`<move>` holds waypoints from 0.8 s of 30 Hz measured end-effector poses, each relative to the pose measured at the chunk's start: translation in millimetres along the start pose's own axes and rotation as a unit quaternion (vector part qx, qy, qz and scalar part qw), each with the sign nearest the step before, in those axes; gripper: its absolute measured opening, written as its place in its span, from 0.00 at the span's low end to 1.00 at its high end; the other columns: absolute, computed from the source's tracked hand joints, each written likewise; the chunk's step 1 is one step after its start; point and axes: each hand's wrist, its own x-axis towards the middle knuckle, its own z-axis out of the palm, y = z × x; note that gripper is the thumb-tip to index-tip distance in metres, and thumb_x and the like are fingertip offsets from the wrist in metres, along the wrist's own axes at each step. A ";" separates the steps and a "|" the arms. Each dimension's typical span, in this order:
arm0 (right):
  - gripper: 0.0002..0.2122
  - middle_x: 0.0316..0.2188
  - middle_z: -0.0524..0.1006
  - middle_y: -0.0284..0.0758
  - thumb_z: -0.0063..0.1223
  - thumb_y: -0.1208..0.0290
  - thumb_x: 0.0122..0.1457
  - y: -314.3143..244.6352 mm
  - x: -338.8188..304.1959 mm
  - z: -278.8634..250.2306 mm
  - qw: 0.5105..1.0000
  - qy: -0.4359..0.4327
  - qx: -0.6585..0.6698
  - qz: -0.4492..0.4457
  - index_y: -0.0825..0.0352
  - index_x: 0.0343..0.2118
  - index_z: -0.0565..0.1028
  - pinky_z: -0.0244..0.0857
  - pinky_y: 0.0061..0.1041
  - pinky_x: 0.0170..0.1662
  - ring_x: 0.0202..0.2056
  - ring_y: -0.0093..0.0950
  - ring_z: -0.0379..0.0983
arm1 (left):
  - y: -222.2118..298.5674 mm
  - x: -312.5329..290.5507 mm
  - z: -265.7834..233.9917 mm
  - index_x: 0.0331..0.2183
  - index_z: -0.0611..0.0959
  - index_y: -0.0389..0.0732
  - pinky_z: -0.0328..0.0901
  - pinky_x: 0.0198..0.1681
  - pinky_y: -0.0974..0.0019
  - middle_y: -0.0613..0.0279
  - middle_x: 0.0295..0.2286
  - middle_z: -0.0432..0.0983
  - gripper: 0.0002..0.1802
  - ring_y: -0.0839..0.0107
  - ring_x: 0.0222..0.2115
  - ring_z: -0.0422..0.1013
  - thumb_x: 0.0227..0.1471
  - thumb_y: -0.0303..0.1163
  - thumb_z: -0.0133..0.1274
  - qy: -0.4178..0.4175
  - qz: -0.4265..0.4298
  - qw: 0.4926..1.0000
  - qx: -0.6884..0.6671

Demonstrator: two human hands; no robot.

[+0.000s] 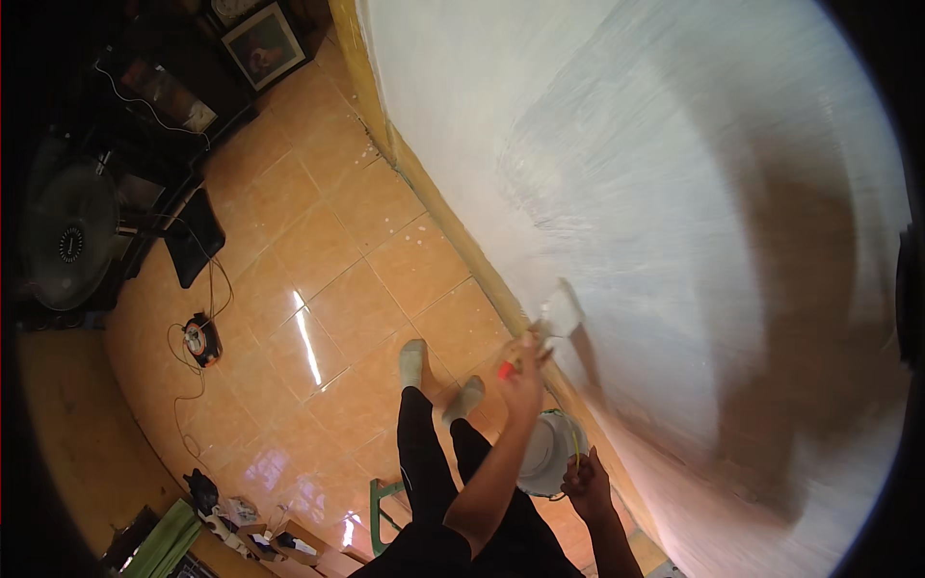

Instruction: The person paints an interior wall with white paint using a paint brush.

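My left hand [523,378] is closed round the handle of a paintbrush [562,310], blurred by motion; a red handle end shows beside the fingers. Its broad pale bristles are against the lower part of the white-streaked wall [617,183]. Below and to the right, my right hand [587,485] grips the thin yellowish handle of a pale paint bucket [545,453]. The bucket hangs close to the wall, in front of my legs, with its round opening facing up. How much paint it holds is hard to make out.
My socked feet [412,364] stand on glossy orange floor tiles [289,250]. A green stool [378,520] is by my left leg. To the left are a cable reel [201,340] with loose cord and a fan [72,241]. Cardboard boxes [294,544] stand at lower left; a picture frame [263,46] leans far off.
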 end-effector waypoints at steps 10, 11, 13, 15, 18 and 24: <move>0.23 0.15 0.65 0.25 0.36 0.49 0.66 -2.5 1.0 -4.1 1.000 0.001 0.009 -0.005 0.63 0.28 0.75 0.48 0.17 0.19 0.14 0.17 0.53 | 31.6 0.5 -9.8 0.39 0.76 0.36 0.75 0.36 0.57 0.51 0.40 0.73 0.11 0.63 0.35 0.74 0.58 0.33 0.51 -0.090 -0.071 0.993 -0.016; 0.23 0.15 0.65 0.25 0.36 0.49 0.66 -3.3 1.3 -4.3 1.000 0.002 0.008 -0.007 0.63 0.28 0.75 0.48 0.17 0.19 0.14 0.17 0.53 | 16.3 18.8 -21.1 0.39 0.76 0.37 0.74 0.37 0.58 0.53 0.39 0.73 0.11 0.64 0.34 0.74 0.58 0.33 0.52 -0.068 -0.100 0.992 -0.032; 0.23 0.14 0.64 0.26 0.35 0.49 0.66 -6.6 -0.1 -7.0 1.000 0.018 0.014 -0.017 0.63 0.28 0.74 0.48 0.17 0.19 0.14 0.17 0.53 | -36.5 58.4 -59.5 0.40 0.77 0.39 0.73 0.38 0.59 0.56 0.38 0.74 0.11 0.65 0.33 0.74 0.57 0.33 0.53 -0.067 -0.144 0.986 -0.055; 0.23 0.13 0.63 0.26 0.35 0.49 0.66 -1.2 4.0 -5.2 1.000 0.006 0.007 -0.012 0.63 0.27 0.74 0.48 0.17 0.19 0.13 0.17 0.53 | -71.4 102.6 -114.2 0.41 0.77 0.39 0.73 0.39 0.60 0.57 0.39 0.74 0.13 0.65 0.35 0.74 0.56 0.35 0.55 -0.058 -0.131 0.988 -0.055; 0.23 0.13 0.62 0.26 0.35 0.48 0.66 2.4 5.8 -4.2 1.000 -0.001 0.000 -0.007 0.63 0.27 0.74 0.48 0.17 0.19 0.13 0.17 0.53 | -97.9 144.5 -160.4 0.41 0.76 0.36 0.73 0.41 0.61 0.55 0.40 0.74 0.15 0.64 0.36 0.75 0.56 0.36 0.55 -0.005 -0.117 0.992 -0.038; 0.21 0.15 0.64 0.26 0.33 0.51 0.67 4.6 7.4 -17.5 1.000 0.014 0.023 0.004 0.62 0.29 0.71 0.49 0.17 0.20 0.15 0.18 0.54 | -108.5 151.4 -132.7 0.38 0.76 0.32 0.74 0.41 0.63 0.53 0.40 0.74 0.16 0.63 0.36 0.75 0.58 0.39 0.51 0.054 -0.092 0.993 0.055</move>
